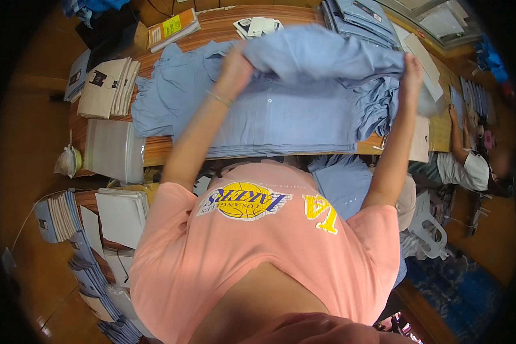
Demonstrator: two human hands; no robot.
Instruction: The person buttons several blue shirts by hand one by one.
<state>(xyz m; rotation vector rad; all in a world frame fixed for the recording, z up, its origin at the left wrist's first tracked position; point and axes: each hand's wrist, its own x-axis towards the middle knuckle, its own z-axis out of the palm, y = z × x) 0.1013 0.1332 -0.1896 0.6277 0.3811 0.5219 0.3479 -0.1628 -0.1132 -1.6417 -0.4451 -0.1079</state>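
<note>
A light blue shirt (327, 54) is stretched between my two hands, lifted above the table and blurred by motion. My left hand (237, 69) is closed on one end of it. At the other end, my right hand (410, 77) grips the cloth near its edge. Beneath lies a pile of similar blue shirts (304, 123), spread flat with buttons down the front. Their sleeves bunch out at both sides. The raised shirt hides the far part of this pile.
Folded beige shirts (106, 89) and clear plastic bags (112, 149) sit at the left. Folded blue shirts (364, 23) are stacked at the far right, white cards (258, 27) at the back. A white plastic chair (430, 229) and another person (464, 166) are on the right.
</note>
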